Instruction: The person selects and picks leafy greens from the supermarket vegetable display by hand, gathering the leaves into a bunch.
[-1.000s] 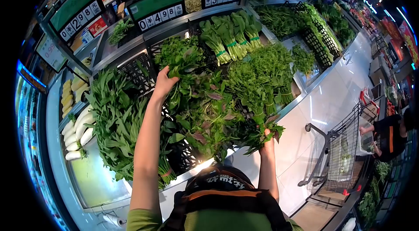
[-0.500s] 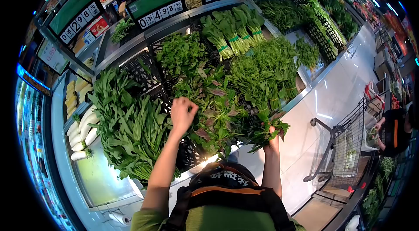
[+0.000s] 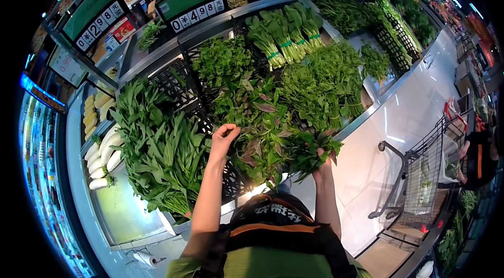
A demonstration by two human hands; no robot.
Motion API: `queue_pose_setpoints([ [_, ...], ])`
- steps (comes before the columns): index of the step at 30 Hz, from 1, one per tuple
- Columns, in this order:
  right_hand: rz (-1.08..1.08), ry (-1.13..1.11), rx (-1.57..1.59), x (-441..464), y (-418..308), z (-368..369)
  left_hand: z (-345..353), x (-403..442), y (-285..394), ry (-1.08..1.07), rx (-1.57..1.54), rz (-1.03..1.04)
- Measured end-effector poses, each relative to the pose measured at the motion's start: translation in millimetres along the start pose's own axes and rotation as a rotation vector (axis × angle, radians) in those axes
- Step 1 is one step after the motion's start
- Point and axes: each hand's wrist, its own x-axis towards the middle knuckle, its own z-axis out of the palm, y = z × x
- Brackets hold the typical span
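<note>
My right hand [image 3: 324, 166] is closed round a bunch of leafy greens [image 3: 307, 153] with some purplish leaves, at the front edge of the display. To its left, my left hand [image 3: 222, 140] hovers over the leaves, thumb and fingertips pinched together. Whatever may be between those fingertips is too small to make out. Just right of that hand lies a loose pile of green and purple leaves [image 3: 260, 144]. A heap of long-leaved greens [image 3: 163, 157] spreads on the left hand's other side.
Behind are green-banded leafy bundles [image 3: 286, 42] and bushy greens [image 3: 323, 81]. White radishes [image 3: 107, 149] lie at left. Price signs [image 3: 197, 13] line the back rail. On the right, a shopping cart [image 3: 422, 183] stands near another person [image 3: 479, 160].
My right hand has shifted slightly left with its bunch. The left hand's fingers have straightened somewhat into a pinch. The whole view has tilted a little.
</note>
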Motion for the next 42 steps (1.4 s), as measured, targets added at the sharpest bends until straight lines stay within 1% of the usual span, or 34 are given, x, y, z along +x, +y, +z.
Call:
queue_pose_setpoints([
  [3,-0.021,-0.073,0.049,0.1,9.6,9.6,-2.4,-0.4,7.8,-0.090,-0.227,-0.018],
  [6,0.059,-0.150,0.067,-21.1,-5.5,53.4,10.1,-10.1,21.2,-0.098,-0.426,-0.074],
  [7,0.143,-0.158,0.026,-27.7,-12.0,66.4,12.7,-10.7,19.8,-0.102,-0.479,-0.094],
  [8,0.165,-0.182,-0.016,-26.4,-8.1,66.6,15.5,-12.8,19.3,-0.098,-0.490,-0.100],
  [10,0.205,-0.227,-0.101,-27.3,-4.9,74.4,22.0,-15.1,17.7,-0.097,-0.461,-0.041],
  [11,0.176,-0.262,-0.123,-29.8,-4.6,77.8,26.1,-15.1,16.3,-0.094,-0.459,-0.008],
  [14,0.265,-0.222,-0.221,-38.7,-8.8,96.6,37.1,-20.0,19.1,-0.079,-0.326,0.038],
  [16,0.236,-0.280,-0.148,-45.6,-11.1,107.1,45.3,-22.7,19.5,-0.058,-0.246,0.090],
  [19,0.282,-0.279,-0.192,-38.4,-4.3,112.0,54.7,-30.4,24.7,-0.031,-0.090,0.167],
  [21,0.283,-0.301,-0.210,-33.3,-2.7,115.4,56.8,-30.1,22.3,-0.046,-0.103,0.164],
  [23,0.223,-0.302,-0.282,-31.6,-5.8,119.8,58.5,-31.4,22.4,-0.078,-0.133,0.152],
  [26,0.096,-0.337,-0.387,-26.0,-7.9,126.6,62.2,-33.5,24.2,-0.090,-0.061,0.180],
  [27,0.068,-0.351,-0.364,-25.1,-8.1,126.1,64.4,-36.2,28.8,-0.071,0.014,0.201],
  [30,-0.054,-0.437,-0.447,-23.2,-7.7,118.2,60.7,-25.6,8.0,-0.049,0.145,0.332],
  [31,-0.240,-0.477,-0.660,-23.3,-7.2,117.8,61.8,-30.1,15.4,-0.035,0.227,0.390],
  [32,-0.440,-0.498,-0.888,-20.7,-9.6,118.1,62.6,-30.3,13.7,-0.033,0.245,0.417],
  [33,-0.326,-0.352,-1.024,-21.8,-10.3,118.5,61.4,-25.4,6.5,-0.046,0.294,0.483],
  [34,-0.215,-0.195,-1.141,-24.5,-8.6,122.0,63.4,-31.2,16.2,-0.040,0.417,0.501],
  [35,-0.100,-0.031,-1.233,-26.8,-7.2,125.5,64.6,-31.6,14.2,-0.033,0.404,0.484],
  [36,-0.196,0.030,-1.161,-30.2,-6.5,128.4,63.8,-28.9,10.1,-0.031,0.416,0.469],
  [37,-0.374,0.033,-1.126,-10.9,26.0,103.3,64.1,-29.6,12.0,-0.025,0.469,0.452],
  [38,-0.514,-0.074,-1.212,-14.2,18.9,106.1,68.4,-35.2,19.0,0.021,0.494,0.421],
  [40,-0.310,-0.131,-1.306,-29.5,-1.7,120.1,68.8,-37.3,20.1,0.065,0.585,0.418],
  [42,-0.288,-0.101,-1.203,-34.5,-11.2,128.8,69.2,-39.4,25.5,0.035,0.614,0.446],
])
